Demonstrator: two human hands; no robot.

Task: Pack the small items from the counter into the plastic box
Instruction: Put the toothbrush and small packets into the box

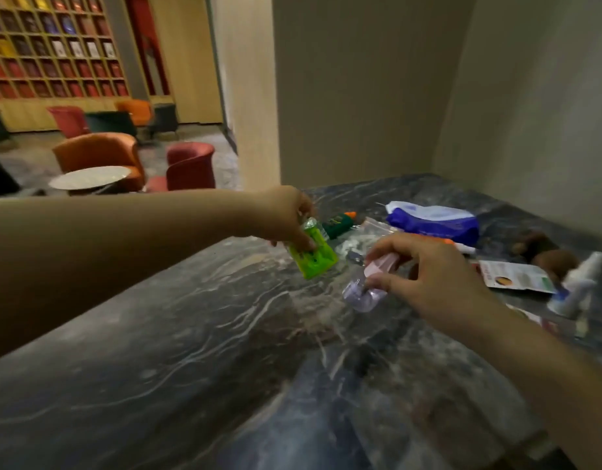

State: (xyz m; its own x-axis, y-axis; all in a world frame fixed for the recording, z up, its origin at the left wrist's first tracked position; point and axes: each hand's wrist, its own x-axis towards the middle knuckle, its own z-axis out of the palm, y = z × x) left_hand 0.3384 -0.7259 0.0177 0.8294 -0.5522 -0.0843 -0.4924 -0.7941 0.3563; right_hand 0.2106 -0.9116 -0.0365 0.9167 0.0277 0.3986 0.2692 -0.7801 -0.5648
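Head view: left hand (286, 215) grips green pack (313, 254), right hand (428, 276) clear pouch (364, 293).

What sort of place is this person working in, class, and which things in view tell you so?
Probably a lounge or lobby, perhaps in a hotel or library: a dark marble counter faces orange and red armchairs around a round table, with a wall of cubbyhole shelves behind.

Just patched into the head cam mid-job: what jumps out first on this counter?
The left hand holds a bright green packet over the dark marble counter, the loudest colour in view. Beside it the right hand pinches a small clear pouch. Behind them lies a blue-and-white pack near the wall.
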